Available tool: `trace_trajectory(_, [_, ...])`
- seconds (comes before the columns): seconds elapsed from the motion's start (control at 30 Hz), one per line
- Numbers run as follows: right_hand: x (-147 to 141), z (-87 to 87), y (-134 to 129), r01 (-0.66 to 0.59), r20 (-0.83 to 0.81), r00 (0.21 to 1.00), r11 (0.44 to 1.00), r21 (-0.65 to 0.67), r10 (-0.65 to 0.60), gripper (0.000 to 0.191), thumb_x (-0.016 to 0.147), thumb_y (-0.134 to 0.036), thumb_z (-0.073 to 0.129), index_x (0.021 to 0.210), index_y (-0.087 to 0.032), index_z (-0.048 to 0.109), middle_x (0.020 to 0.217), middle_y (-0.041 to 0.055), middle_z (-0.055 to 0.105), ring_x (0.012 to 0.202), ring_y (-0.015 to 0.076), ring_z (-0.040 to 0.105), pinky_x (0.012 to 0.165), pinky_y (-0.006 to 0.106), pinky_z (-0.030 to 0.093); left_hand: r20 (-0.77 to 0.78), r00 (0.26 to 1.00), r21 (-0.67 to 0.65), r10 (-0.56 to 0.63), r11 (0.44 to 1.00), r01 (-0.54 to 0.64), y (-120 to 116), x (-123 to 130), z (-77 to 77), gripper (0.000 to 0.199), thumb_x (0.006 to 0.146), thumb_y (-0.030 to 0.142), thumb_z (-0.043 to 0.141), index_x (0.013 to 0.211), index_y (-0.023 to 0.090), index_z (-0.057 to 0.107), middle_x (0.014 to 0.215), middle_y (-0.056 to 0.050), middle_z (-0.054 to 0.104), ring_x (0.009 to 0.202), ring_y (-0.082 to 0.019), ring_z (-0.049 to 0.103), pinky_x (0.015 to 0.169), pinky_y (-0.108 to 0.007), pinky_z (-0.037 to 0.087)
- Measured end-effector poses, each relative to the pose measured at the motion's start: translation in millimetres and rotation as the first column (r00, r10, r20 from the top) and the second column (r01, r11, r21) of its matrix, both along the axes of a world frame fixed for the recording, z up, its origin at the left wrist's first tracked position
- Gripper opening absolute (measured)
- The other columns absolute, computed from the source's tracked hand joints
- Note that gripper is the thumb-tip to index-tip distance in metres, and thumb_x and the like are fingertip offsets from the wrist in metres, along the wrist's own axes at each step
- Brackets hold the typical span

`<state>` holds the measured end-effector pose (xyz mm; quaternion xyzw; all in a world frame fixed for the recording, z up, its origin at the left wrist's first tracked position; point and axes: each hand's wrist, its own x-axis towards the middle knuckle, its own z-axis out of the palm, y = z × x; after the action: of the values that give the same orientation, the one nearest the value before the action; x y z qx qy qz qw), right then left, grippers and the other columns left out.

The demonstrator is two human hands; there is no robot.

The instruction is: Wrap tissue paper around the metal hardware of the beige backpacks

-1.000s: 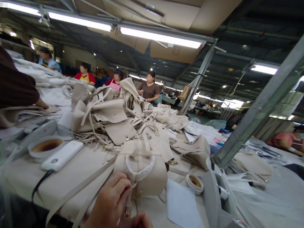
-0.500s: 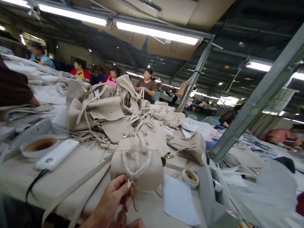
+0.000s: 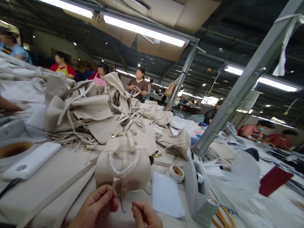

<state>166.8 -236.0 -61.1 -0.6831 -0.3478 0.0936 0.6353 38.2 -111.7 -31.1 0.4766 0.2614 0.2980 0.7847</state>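
A beige handbag (image 3: 134,167) stands upright on the table in front of me, its looped handle (image 3: 122,173) wrapped in white material. Just below that handle, my left hand (image 3: 99,203) is closed, pinching a narrow strap (image 3: 115,183) between thumb and forefinger. My right hand (image 3: 147,220) is held apart to the right, fingers curled together; whatever may be between them is too small to make out. A thin beige cord end hangs between both hands. Long beige straps (image 3: 64,191) trail from the bag toward the table's front edge.
Beige bags (image 3: 89,109) are piled behind. To the right lie white paper (image 3: 166,196), a tape roll (image 3: 177,173), a grey tape dispenser (image 3: 200,205) and yellow-handled scissors (image 3: 224,219). A white power bank (image 3: 32,162) lies left. A metal post (image 3: 232,92) slants upward; other people stand around.
The view has swung right. My right hand has come up from the bottom edge and now sits beside the bag. My left hand keeps its pinch, slightly lower beneath the handle.
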Motion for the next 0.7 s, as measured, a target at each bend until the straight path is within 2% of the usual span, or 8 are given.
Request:
trace_trajectory(0.07, [12.3, 7.3, -0.4, 0.009, 0.175, 0.985, 1.000, -0.023, -0.005, 0.024, 0.082, -0.046, 0.064, 0.075, -0.026, 0.075, 0.067, 0.0029, 0.068, 0.063, 0.0184, 0.060, 0.060, 0.026, 0.048, 0.016, 0.997, 0.013, 0.074, 0.997, -0.075, 9.0, -3.7, 6.7, 0.042, 0.059, 0.055, 0.082, 0.068, 0.017, 0.066, 0.069, -0.002, 0.071, 0.065, -0.012, 0.059, 0.052, -0.016, 0.041])
trace_trajectory(0.17, [23.9, 12.3, 0.6, 0.035, 0.389, 0.921, 0.998, -0.051, -0.012, 0.019, 0.087, -0.029, 0.058, 0.093, -0.028, 0.076, 0.092, 0.0075, 0.073, 0.086, 0.0226, 0.066, 0.077, 0.031, 0.052, 0.106, 0.964, -0.035, 0.243, 0.970, -0.240, 38.3, -6.1, 26.9, 0.047, 0.052, 0.051, 0.087, 0.082, 0.019, 0.071, 0.088, -0.002, 0.074, 0.088, -0.017, 0.065, 0.072, -0.020, 0.052])
trace_trajectory(0.23, [30.3, 12.3, 0.9, 0.067, 0.478, 0.878, 0.995, -0.080, -0.020, 0.027, 0.088, -0.021, 0.055, 0.105, -0.029, 0.074, 0.105, 0.0095, 0.072, 0.097, 0.0249, 0.065, 0.087, 0.036, 0.051, 0.127, 0.932, -0.083, 0.339, 0.940, -0.331, 59.6, -6.3, 38.8, 0.053, 0.043, 0.047, 0.091, 0.084, 0.020, 0.072, 0.093, -0.001, 0.074, 0.088, -0.018, 0.066, 0.073, -0.022, 0.055])
trace_trajectory(0.3, [40.0, 9.8, -0.9, 0.116, 0.532, 0.846, 0.986, -0.119, -0.035, 0.032, 0.088, -0.018, 0.052, 0.109, -0.029, 0.073, 0.107, 0.0100, 0.072, 0.098, 0.0261, 0.065, 0.088, 0.039, 0.051, 0.082, 0.932, -0.086, 0.354, 0.934, -0.347, 72.6, -6.5, 43.2, 0.052, 0.036, 0.044, 0.093, 0.077, 0.020, 0.072, 0.095, 0.000, 0.074, 0.086, -0.019, 0.066, 0.070, -0.022, 0.056])
trace_trajectory(0.43, [71.6, -3.9, -13.1, 0.343, 0.642, 0.756, 0.914, -0.216, -0.132, 0.029, 0.086, -0.024, 0.059, 0.111, -0.026, 0.072, 0.117, 0.0147, 0.069, 0.108, 0.0347, 0.062, 0.093, 0.049, 0.048, -0.073, 0.954, -0.074, 0.292, 0.952, -0.297, 66.6, -7.7, 31.7, 0.058, 0.031, 0.047, 0.093, 0.078, 0.018, 0.074, 0.089, -0.001, 0.074, 0.078, -0.018, 0.065, 0.066, -0.021, 0.057])
trace_trajectory(0.53, [91.8, -18.8, -24.5, 0.438, 0.761, 0.648, 0.829, -0.348, -0.024, 0.045, 0.078, -0.034, 0.071, 0.121, -0.021, 0.068, 0.131, 0.0188, 0.062, 0.119, 0.0424, 0.056, 0.095, 0.053, 0.047, -0.100, 0.948, -0.108, 0.303, 0.944, -0.313, 53.4, -8.8, 23.5, 0.062, 0.024, 0.051, 0.093, 0.072, 0.018, 0.073, 0.078, 0.000, 0.073, 0.072, -0.016, 0.063, 0.060, -0.018, 0.055])
trace_trajectory(0.63, [97.2, -28.2, -32.1, 0.440, 0.829, 0.547, 0.804, -0.400, 0.113, 0.039, 0.078, -0.031, 0.071, 0.117, -0.028, 0.069, 0.133, 0.0121, 0.062, 0.122, 0.0391, 0.056, 0.097, 0.050, 0.047, -0.091, 0.946, -0.092, 0.312, 0.943, -0.320, 49.1, -11.5, 24.8, 0.062, 0.026, 0.057, 0.091, 0.072, 0.018, 0.073, 0.078, 0.000, 0.073, 0.070, -0.015, 0.062, 0.055, -0.015, 0.052])
trace_trajectory(0.7, [93.6, -27.8, -34.1, 0.433, 0.838, 0.530, 0.810, -0.395, 0.125, 0.026, 0.082, -0.027, 0.067, 0.108, -0.030, 0.071, 0.128, 0.0081, 0.066, 0.117, 0.0338, 0.060, 0.095, 0.046, 0.048, -0.088, 0.949, -0.050, 0.304, 0.950, -0.309, 50.3, -13.8, 27.1, 0.060, 0.033, 0.060, 0.089, 0.074, 0.019, 0.074, 0.077, 0.000, 0.073, 0.069, -0.014, 0.062, 0.052, -0.014, 0.049])
